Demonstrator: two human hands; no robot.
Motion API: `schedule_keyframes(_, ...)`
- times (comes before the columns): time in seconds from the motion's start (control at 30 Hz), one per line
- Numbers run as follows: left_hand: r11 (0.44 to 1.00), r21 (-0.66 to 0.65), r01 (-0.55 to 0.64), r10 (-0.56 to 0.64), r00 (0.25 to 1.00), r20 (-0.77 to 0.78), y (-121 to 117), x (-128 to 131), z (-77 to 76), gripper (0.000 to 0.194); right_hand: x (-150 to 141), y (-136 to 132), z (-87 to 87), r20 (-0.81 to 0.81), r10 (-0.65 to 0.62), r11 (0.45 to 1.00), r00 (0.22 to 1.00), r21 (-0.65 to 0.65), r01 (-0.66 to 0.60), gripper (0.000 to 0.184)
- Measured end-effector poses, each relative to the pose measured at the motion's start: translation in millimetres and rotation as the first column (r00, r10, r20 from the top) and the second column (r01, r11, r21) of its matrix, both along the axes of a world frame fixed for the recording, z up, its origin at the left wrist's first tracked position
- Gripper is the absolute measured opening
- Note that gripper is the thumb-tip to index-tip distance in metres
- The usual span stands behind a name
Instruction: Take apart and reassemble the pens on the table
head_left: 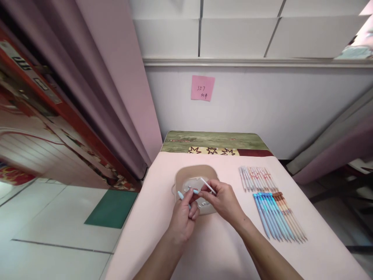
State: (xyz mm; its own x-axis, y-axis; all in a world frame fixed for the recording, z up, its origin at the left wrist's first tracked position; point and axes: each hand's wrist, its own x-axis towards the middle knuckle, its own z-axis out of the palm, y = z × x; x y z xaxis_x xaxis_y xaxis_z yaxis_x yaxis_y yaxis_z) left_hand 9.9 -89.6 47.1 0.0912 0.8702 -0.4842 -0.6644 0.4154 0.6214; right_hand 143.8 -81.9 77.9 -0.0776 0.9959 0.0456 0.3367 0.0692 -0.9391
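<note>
Over a beige plastic basin (pixel 198 170), both my hands are close together. My left hand (pixel 183 217) is closed around a light blue pen barrel (pixel 181 195), its rounded end poking out past the thumb. My right hand (pixel 225 200) is closed too, with a thin white stick (pixel 208 186) like a pen refill slanting up from its fingers. Between the fingertips of both hands lies a small bright blue pen part (pixel 196 191); which hand bears it I cannot tell. Small pale pieces (pixel 201 205) lie in the basin, partly hidden by my hands.
On the pink-covered table (pixel 157 237), to the right, lies a row of clear pens (pixel 258 179). Below it is a row of blue and brown-topped pens (pixel 278 216). A pink note (pixel 202 88) is stuck to the wall; a purple curtain (pixel 116 77) hangs at left.
</note>
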Motion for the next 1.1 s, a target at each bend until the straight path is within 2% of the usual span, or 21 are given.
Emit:
schedule_keyframes(0.1, 0.999, -0.033, 0.021, -0.019, 0.999, 0.044, -0.4, 3.1, -0.1, 0.026, 0.8, 0.9, 0.4, 0.001, -0.021, 1.0, 1.0, -0.006, 0.021, 0.012)
schedule_keyframes(0.27, 0.992, -0.113, 0.052, -0.033, 0.986, 0.166, 1.2, 1.7, 2.1, 0.014, 3.6, 5.8, -4.5, -0.026, -0.028, 0.999, 0.999, -0.036, 0.027, 0.026)
schedule_keyframes(0.4, 0.989, -0.151, 0.006, 0.029, 0.973, 0.23, 8.1, -9.7, 5.7, 0.013, 12.0, 8.5, -7.0, -0.103, -0.095, 0.995, 0.99, -0.014, 0.094, 0.035)
schedule_keyframes(0.5, 0.988, -0.14, -0.063, 0.094, 0.969, 0.228, 12.5, -18.0, 9.5, 0.014, 15.3, 5.0, -8.4, -0.051, -0.116, 0.993, 0.992, 0.025, 0.117, 0.029)
schedule_keyframes(0.6, 0.981, -0.165, -0.105, 0.137, 0.97, 0.199, 12.9, -19.6, 12.7, 0.012, 8.0, -5.0, -10.7, -0.01, -0.058, 0.998, 0.998, 0.022, 0.058, 0.023)
schedule_keyframes(0.73, 0.972, -0.219, -0.08, 0.13, 0.966, 0.222, 9.9, -12.6, 13.4, 0.011, -14.4, -22.0, -13.9, -0.006, -0.004, 1.0, 1.0, 0.013, 0.004, 0.018)
schedule_keyframes(0.83, 0.966, -0.255, -0.043, 0.104, 0.967, 0.23, 7.8, -6.6, 11.2, 0.011, -29.6, -29.6, -17.8, 0.037, -0.018, 1.0, 0.999, 0.013, 0.018, 0.012)
schedule_keyframes(0.97, 0.966, -0.256, -0.032, 0.099, 0.963, 0.251, 6.4, -1.9, 9.7, 0.015, -38.9, -31.6, -23.8, 0.122, -0.054, 0.992, 0.991, 0.123, 0.039, 0.008)
schedule_keyframes(1.1, 0.963, -0.247, -0.104, 0.158, 0.965, 0.21, 10.5, -6.9, 11.8, 0.016, -31.6, -34.9, -22.0, 0.193, -0.053, 0.984, 0.98, 0.178, 0.018, 0.01)
